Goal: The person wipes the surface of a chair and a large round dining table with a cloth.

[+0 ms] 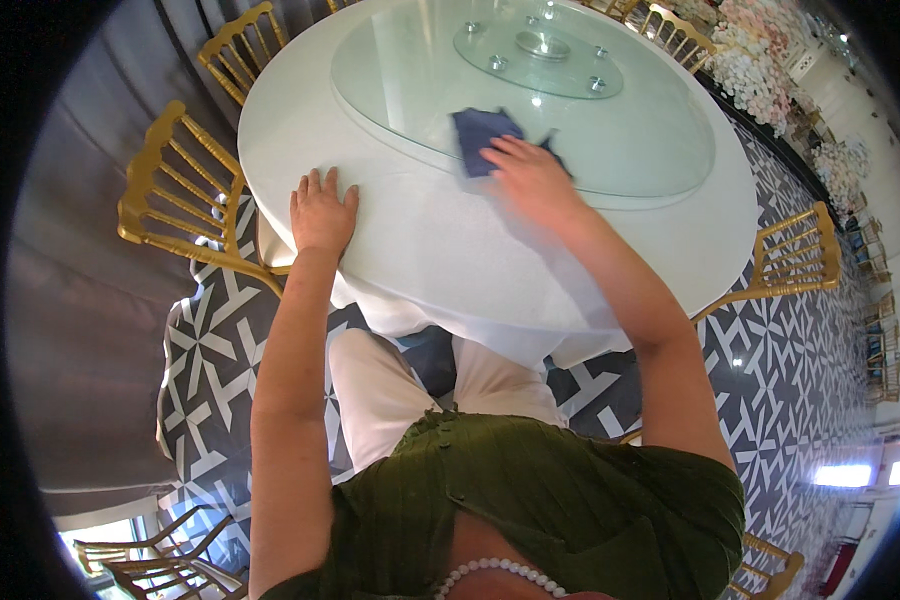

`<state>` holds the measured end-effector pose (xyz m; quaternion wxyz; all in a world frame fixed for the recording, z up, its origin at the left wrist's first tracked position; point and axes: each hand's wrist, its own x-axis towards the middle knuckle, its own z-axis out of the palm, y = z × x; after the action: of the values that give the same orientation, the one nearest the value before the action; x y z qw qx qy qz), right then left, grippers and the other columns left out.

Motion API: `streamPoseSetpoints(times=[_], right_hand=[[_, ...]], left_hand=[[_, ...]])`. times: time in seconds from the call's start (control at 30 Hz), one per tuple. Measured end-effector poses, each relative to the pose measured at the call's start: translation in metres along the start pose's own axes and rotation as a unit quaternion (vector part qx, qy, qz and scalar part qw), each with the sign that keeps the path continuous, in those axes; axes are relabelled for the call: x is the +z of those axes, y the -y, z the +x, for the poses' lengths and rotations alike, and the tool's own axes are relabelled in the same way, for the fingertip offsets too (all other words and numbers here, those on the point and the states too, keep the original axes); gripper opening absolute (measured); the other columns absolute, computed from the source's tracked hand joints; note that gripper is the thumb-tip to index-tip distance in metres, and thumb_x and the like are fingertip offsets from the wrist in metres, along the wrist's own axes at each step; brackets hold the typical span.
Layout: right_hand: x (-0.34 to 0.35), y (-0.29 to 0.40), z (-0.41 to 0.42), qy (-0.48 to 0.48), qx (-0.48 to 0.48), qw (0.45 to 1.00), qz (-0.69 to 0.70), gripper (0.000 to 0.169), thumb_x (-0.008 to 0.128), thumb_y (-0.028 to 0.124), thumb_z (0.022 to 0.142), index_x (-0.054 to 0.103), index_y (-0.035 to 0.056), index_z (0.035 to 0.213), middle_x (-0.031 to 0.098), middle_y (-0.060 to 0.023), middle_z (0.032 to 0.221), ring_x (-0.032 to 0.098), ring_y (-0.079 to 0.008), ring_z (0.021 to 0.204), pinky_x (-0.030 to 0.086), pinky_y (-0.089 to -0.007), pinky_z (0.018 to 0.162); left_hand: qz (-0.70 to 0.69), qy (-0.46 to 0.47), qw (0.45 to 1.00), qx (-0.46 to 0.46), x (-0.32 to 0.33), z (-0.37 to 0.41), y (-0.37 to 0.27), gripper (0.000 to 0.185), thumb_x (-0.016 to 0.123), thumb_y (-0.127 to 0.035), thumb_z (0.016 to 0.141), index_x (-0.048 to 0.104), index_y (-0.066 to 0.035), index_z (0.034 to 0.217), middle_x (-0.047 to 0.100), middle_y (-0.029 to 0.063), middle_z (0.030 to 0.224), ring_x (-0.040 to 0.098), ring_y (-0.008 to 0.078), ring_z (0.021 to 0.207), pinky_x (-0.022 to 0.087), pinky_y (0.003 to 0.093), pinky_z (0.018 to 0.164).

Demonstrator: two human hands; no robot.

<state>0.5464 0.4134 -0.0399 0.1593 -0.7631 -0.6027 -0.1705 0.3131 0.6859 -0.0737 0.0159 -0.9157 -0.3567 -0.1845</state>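
A dark blue cloth (474, 139) lies across the near rim of a clear glass turntable (645, 146). My right hand (532, 176), blurred, is on the cloth with its fingers spread over it. Part of the cloth is hidden beneath that palm. My left hand (322, 214) rests flat near the left edge of the white tablecloth (435, 247), holding nothing. On the turntable's far half sits a smaller round glass plate (555, 79) with several metal fittings around a round metal centre (542, 45).
Gold spindle-back chairs stand around the table: one at left (184, 187), another at upper left (240, 52), one at right (799, 251). A grey curtain (90, 285) hangs along the left. Pale flower arrangements (754, 82) line the upper right. The floor (765, 375) is black-and-white patterned.
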Motion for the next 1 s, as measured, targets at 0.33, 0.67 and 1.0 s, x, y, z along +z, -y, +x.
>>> streamPoseSetpoints(times=[0.33,0.67,1.0], right_hand=[[-0.069,-0.221,-0.180,-0.078,0.291,0.937,-0.175,0.037,0.045,0.026,0.105,0.064,0.0068,0.130,0.063,-0.0140,0.136,0.056,-0.0318,0.131,0.040,-0.0444,0.114],[-0.039,-0.270,-0.130,0.002,0.278,0.918,-0.284,0.042,0.039,0.028,0.103,0.069,0.0050,0.121,0.068,-0.0166,0.124,0.062,-0.0399,0.117,0.048,-0.0493,0.102],[0.055,0.005,0.107,-0.013,0.064,0.997,0.036,0.032,0.048,0.024,0.099,0.072,0.0096,0.115,0.070,-0.0139,0.121,0.066,-0.0338,0.111,0.053,-0.0469,0.095]], left_hand=[[-0.011,-0.007,1.000,0.005,0.002,0.002,-0.004,0.059,0.048,-0.045,0.101,0.051,-0.009,0.148,0.043,0.0213,0.155,0.037,0.0368,0.146,0.027,0.0485,0.122],[-0.032,0.034,0.999,-0.013,-0.005,0.004,-0.018,0.062,0.046,-0.046,0.101,0.046,-0.011,0.152,0.039,0.0181,0.159,0.030,0.0334,0.151,0.020,0.0468,0.125],[-0.030,0.018,0.999,-0.006,-0.004,0.003,-0.010,0.062,0.048,-0.048,0.100,0.049,-0.011,0.150,0.040,0.0179,0.158,0.031,0.0327,0.150,0.023,0.0467,0.124]])
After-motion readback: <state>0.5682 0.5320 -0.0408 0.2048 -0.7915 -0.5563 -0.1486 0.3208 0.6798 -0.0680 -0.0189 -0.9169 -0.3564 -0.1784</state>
